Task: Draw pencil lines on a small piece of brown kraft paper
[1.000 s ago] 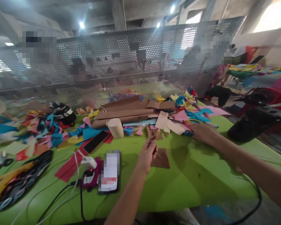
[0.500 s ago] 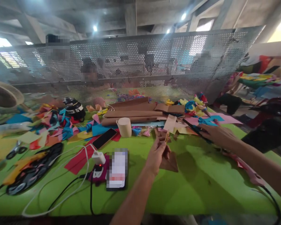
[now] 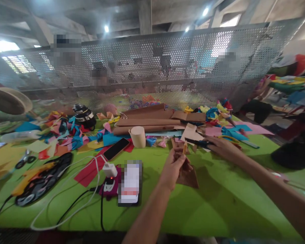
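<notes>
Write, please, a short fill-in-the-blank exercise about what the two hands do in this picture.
1. The left hand pinches a piece of ____ paper.
2. The right hand rests on a pair of ____ lying on the table.
3. The tablecloth is ____.

Missing words: brown; scissors; green

You can read no text, label, brand or number anywhere in this view. The screen of the phone (image 3: 130, 183) at lower centre is blurred out, so nothing on it is legible. The dark phone (image 3: 116, 149) just above and left of it shows a blank black face. The black container (image 3: 84, 116) at middle left carries pale bands, too small and soft to make out as lettering.
</notes>
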Demonstrator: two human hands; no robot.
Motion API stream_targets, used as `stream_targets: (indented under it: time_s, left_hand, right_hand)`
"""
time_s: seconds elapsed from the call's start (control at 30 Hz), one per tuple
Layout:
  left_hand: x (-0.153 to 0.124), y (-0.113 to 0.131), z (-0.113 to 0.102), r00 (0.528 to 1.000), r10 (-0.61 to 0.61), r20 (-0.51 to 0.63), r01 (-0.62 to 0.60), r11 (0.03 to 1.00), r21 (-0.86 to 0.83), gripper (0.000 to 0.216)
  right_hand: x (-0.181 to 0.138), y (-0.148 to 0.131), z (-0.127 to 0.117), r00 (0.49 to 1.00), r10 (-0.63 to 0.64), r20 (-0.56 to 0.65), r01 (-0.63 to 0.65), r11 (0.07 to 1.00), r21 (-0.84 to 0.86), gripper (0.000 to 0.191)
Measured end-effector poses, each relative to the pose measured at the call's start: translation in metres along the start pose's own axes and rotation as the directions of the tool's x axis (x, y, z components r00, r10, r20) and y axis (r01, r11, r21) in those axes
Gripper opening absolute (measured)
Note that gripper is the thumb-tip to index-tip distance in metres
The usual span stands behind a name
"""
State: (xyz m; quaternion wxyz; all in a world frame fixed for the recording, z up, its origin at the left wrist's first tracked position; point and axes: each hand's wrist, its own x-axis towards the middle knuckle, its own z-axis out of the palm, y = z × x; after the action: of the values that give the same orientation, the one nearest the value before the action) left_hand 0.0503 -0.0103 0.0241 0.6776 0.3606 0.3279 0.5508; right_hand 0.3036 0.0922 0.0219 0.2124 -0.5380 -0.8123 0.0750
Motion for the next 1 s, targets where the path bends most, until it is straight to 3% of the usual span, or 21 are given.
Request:
stream_targets:
  time_s: [0.17,0.27,0.37,0.43,0.5,0.67,1.0]
  left_hand:
    - [0.000,-0.001,-0.001,1.000,-0.002,-0.016,0.003,1.000,0.012,0.052]
    - [0.000,-0.002,-0.001,1.000,-0.011,-0.020,0.011,0.999,0.030,0.054]
    - [0.000,-0.003,0.000,0.999,0.004,-0.041,-0.001,0.997,0.083,0.052]
    - [0.000,-0.004,0.001,0.998,0.020,-0.057,-0.013,0.992,0.123,0.050]
    - [-0.001,-0.004,0.002,0.998,0.019,-0.066,-0.009,0.988,0.155,0.048]
    - [-0.003,-0.005,0.004,0.997,0.005,-0.078,0.011,0.977,0.211,0.045]
    - [-0.005,-0.007,0.005,0.998,-0.010,-0.070,0.027,0.968,0.248,0.044]
  right_hand:
    - [-0.006,-0.012,0.019,0.997,0.019,0.069,-0.018,1.000,-0.021,0.029]
    - [-0.007,-0.029,0.014,1.000,-0.011,-0.004,0.012,0.985,0.170,0.027]
    - [-0.009,-0.060,0.006,0.999,-0.009,-0.038,0.025,0.894,0.448,0.037]
    - [-0.012,-0.083,0.003,0.997,0.052,0.050,-0.072,0.698,0.712,0.048]
    - [-0.015,-0.102,0.003,0.990,0.115,0.077,-0.128,0.549,0.826,0.053]
    - [-0.019,-0.113,0.010,0.970,0.234,0.071,-0.164,0.404,0.900,0.055]
    - [-0.025,-0.102,0.014,0.962,0.259,0.087,-0.175,0.341,0.924,0.050]
